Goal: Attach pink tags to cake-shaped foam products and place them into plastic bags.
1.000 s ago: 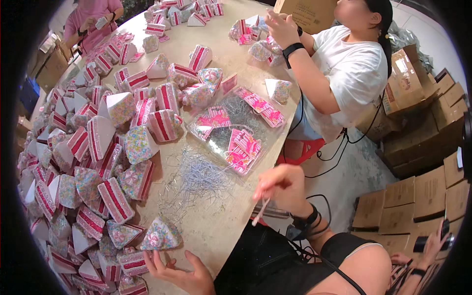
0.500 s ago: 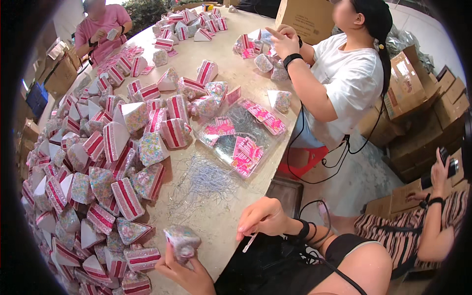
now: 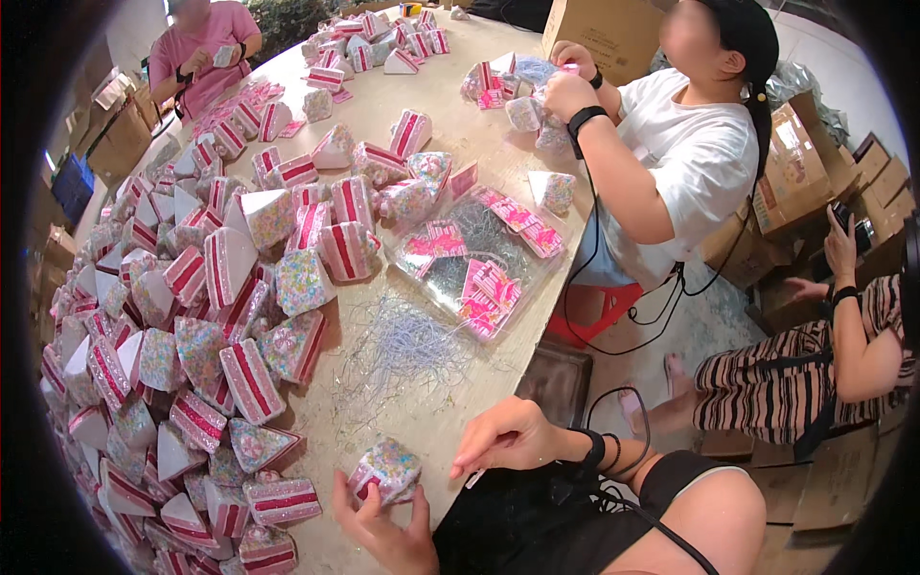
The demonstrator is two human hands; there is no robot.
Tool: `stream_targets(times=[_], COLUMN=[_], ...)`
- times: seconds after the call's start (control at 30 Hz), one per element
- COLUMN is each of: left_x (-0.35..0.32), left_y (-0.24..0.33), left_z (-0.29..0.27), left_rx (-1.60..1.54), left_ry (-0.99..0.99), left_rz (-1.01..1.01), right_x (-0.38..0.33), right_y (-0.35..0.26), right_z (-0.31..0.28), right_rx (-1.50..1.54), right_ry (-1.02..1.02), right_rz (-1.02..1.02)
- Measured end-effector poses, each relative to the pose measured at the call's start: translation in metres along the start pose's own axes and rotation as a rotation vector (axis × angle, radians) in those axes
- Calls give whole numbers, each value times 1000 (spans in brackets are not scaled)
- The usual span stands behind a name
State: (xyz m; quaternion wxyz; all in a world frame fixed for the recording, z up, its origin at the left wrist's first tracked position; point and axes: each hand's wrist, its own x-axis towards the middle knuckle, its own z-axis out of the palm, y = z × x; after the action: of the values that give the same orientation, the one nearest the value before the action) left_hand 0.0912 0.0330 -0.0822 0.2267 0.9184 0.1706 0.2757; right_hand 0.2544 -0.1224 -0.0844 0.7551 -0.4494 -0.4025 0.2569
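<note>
Near the front edge of the table, my left hand (image 3: 388, 532) is closed round a toy cake slice (image 3: 387, 470), its fingers along the sides. The slice has a sprinkle-speckled top and a red and pink layered side. To its right, my right hand (image 3: 508, 436) is closed in a pinch on a thin pale stick-like tool (image 3: 473, 477), whose tip points down; the two hands are apart. Beyond them lies a loose tangle of pale thin strings (image 3: 412, 340). Behind that stands a clear plastic tray (image 3: 422, 299) with pink printed tags (image 3: 489, 302) and fine strings.
A big heap of similar cake slices (image 3: 206, 364) covers the left side, with another pile (image 3: 374, 43) at the far end. A person in white (image 3: 671, 163) works across the right edge, a person in pink (image 3: 206, 57) far left. Cardboard boxes (image 3: 795, 172) stand at right.
My left hand has moved slightly right and turned the cake slice, so its layered side shows. My right hand has shifted a little left and down with the tool.
</note>
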Motion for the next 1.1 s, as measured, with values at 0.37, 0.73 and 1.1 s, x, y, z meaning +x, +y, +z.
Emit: stream_targets(times=[0.37,0.73,1.1], left_x=[-23,-20,-8], left_y=[-6,12,21], left_z=[18,-17,-6], left_rx=[-133,-326,-501], left_ry=[55,57,-68], left_rz=[-286,-45,7], right_x=[5,-3,-14], right_y=[-1,6,8], right_z=[7,32,27], right_rx=[-31,56,212], right_ry=[76,103,9], right_rz=[170,264,393])
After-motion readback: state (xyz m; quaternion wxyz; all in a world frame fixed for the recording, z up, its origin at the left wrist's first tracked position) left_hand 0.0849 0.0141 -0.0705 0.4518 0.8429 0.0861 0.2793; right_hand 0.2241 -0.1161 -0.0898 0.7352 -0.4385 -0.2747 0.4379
